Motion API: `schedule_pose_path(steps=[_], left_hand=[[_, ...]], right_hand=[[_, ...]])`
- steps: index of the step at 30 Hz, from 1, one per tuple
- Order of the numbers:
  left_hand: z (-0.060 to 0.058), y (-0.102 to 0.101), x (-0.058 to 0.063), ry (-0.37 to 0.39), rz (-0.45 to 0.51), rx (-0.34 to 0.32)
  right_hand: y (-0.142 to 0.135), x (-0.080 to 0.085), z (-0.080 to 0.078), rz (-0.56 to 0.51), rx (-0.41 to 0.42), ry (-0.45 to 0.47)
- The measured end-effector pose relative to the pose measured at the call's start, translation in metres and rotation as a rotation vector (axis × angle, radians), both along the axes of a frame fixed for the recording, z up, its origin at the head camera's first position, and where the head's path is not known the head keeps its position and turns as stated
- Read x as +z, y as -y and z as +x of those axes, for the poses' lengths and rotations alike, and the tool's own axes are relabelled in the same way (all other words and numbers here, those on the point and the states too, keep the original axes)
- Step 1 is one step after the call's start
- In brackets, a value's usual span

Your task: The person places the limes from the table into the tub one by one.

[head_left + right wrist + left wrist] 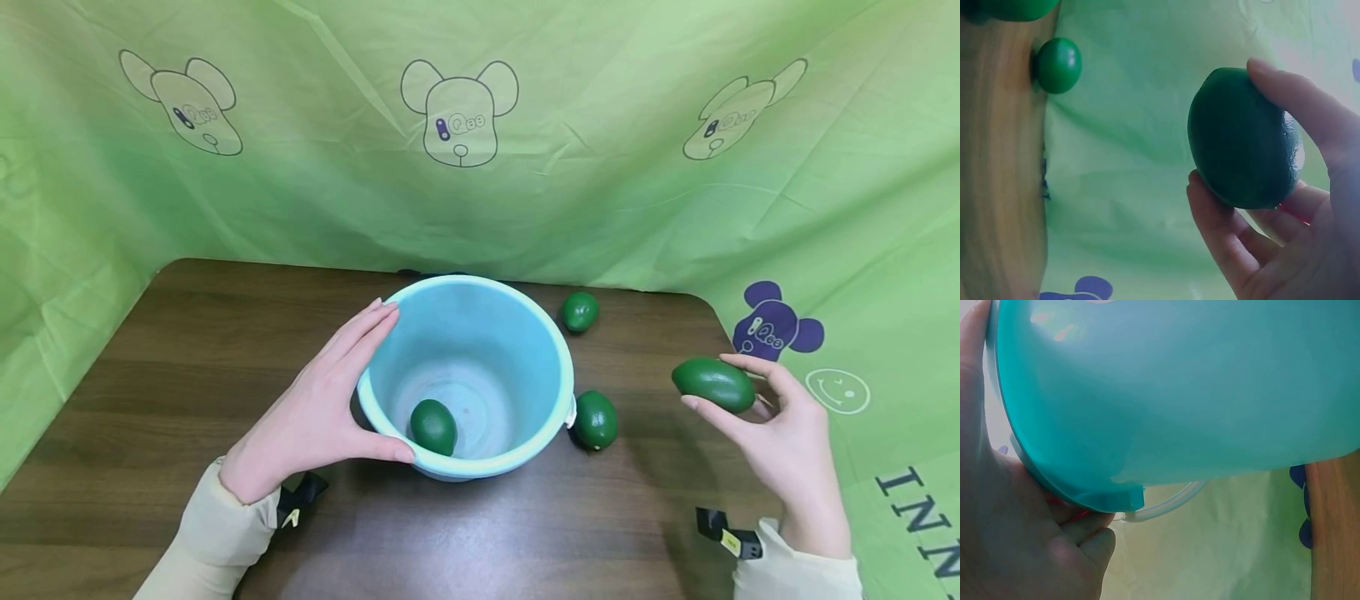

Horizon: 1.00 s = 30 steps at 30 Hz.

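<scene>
A light-blue bucket stands near the middle of the table, with one dark green avocado lying on its bottom. My left hand holds the bucket at its left side, thumb at the front of the rim and fingers spread farther back. In the left wrist view, the fingers bend around under the bucket's rim. Off to the right, my right hand pinches another glossy avocado between thumb and fingertips, raised above the table.
Two more avocados lie on the table to the right of the bucket, one close by its handle joint and one near the back edge. A green printed cloth hangs behind and beside the wooden table.
</scene>
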<state>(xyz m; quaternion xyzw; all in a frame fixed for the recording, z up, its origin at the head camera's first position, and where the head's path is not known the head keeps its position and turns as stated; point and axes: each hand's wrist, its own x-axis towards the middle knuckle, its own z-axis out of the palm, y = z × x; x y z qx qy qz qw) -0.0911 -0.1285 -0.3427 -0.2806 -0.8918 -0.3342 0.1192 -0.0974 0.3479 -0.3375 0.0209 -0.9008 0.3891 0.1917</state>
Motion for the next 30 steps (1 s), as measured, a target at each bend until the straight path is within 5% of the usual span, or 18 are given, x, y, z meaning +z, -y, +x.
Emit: schedule_pose_path(steps=[30], left_hand=[[-0.001,0.001,0.001,0.017,0.003,0.008]], right_hand=[[0.023,0.015,-0.013,-0.006,0.036,-0.025]])
